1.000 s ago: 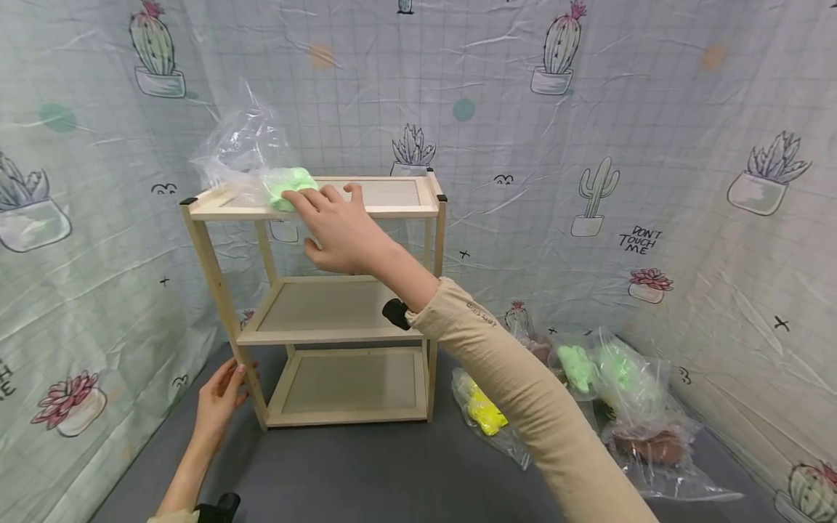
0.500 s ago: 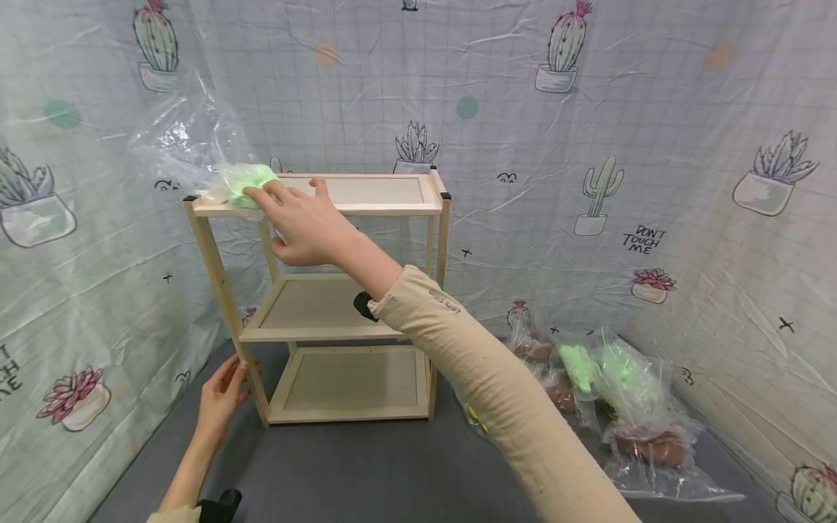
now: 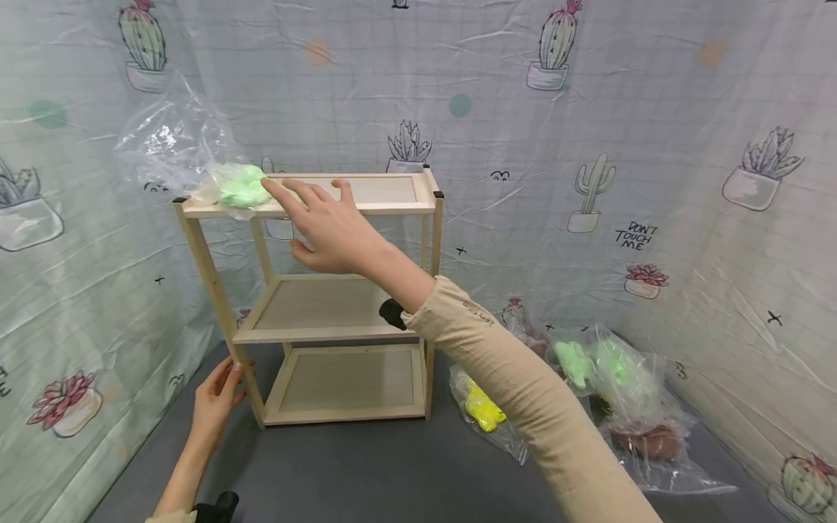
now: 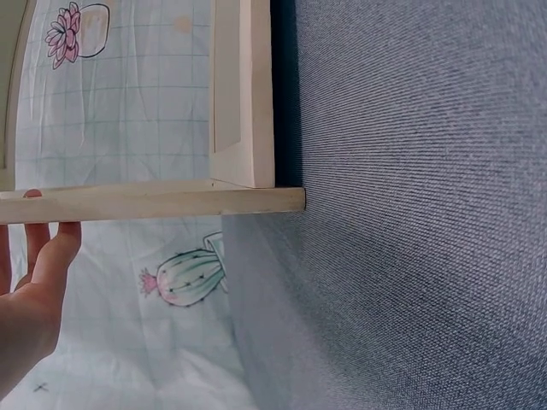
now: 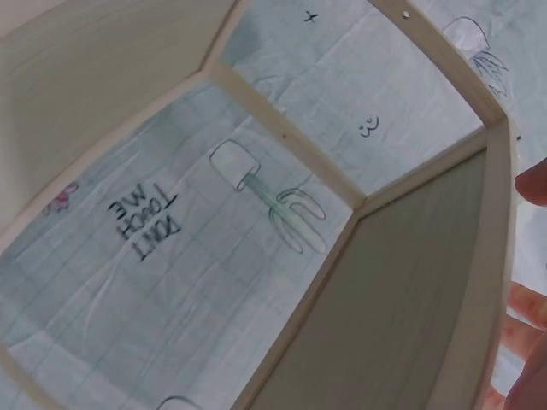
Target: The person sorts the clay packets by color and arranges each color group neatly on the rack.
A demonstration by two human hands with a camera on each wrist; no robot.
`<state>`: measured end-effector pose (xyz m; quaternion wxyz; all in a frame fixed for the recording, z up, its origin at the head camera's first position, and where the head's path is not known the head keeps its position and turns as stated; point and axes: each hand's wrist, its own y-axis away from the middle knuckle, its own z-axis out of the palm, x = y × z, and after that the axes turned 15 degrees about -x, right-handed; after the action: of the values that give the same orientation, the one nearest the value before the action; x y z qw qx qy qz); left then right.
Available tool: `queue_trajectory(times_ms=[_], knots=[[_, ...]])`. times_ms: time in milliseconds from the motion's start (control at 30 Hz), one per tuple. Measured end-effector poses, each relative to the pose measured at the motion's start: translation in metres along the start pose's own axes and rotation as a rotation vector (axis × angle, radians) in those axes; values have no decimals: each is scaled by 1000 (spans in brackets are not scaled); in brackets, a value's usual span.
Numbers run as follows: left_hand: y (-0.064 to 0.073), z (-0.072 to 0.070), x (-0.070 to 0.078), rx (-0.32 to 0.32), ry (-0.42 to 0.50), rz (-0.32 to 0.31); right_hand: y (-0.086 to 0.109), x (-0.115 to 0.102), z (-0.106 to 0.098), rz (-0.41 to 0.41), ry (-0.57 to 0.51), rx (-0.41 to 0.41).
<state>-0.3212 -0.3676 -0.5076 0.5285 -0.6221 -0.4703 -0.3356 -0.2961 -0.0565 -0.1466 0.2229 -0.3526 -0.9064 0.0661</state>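
In the head view a wooden three-tier shelf [image 3: 340, 334] stands on the grey surface. A clear plastic bag with a light green lump [image 3: 243, 187] inside lies at the left end of its top tier, the bag's loose part sticking up and past the left edge. My right hand [image 3: 333, 229] is just right of the lump, in front of the top tier, fingers spread and holding nothing; whether a fingertip still touches the bag I cannot tell. Low on the left, my left hand [image 3: 216, 396] grips the front left leg [image 4: 154, 203] between thumb and fingers.
On the right lie several clear bags: one with a yellow lump [image 3: 484, 407], others with light green lumps [image 3: 575, 363] and a brown lump [image 3: 647, 441]. Cactus-print sheeting [image 3: 510, 131] hangs behind and at both sides.
The bag with the green lump has slid left along the top tier, pushed by my right hand. That hand has since drawn back slightly to the right. My left hand stays on the leg.
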Motion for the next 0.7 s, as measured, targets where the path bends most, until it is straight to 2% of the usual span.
queue_trajectory(times_ms=[33, 67, 133, 167, 200, 267, 367, 433, 500, 600, 700], knots=[[1, 0, 2, -7, 9, 10, 7, 3, 2, -9, -5, 26], [3, 1, 11, -26, 10, 3, 14, 7, 4, -22, -12, 57], [10, 7, 35, -41, 24, -17, 29, 14, 9, -53, -34, 130], [13, 9, 48, -64, 54, -2, 37, 17, 12, -68, -42, 167], [15, 11, 55, -81, 92, 30, 44, 21, 15, -83, -53, 202], [18, 13, 65, -101, 86, 9, 58, 26, 21, -117, -71, 272], [12, 7, 41, -85, 67, 24, 80, 32, 31, -154, -85, 350], [6, 2, 19, -53, 6, -29, 94, 35, 39, -175, -97, 387], [1, -2, -1, -32, -31, -32, 108, 38, 46, -182, -100, 413], [-3, -4, -13, -1, -28, -40, 130, 43, 56, -177, -109, 424], [-4, -5, -15, 3, -10, -30, 152, 50, 68, -160, -118, 412]])
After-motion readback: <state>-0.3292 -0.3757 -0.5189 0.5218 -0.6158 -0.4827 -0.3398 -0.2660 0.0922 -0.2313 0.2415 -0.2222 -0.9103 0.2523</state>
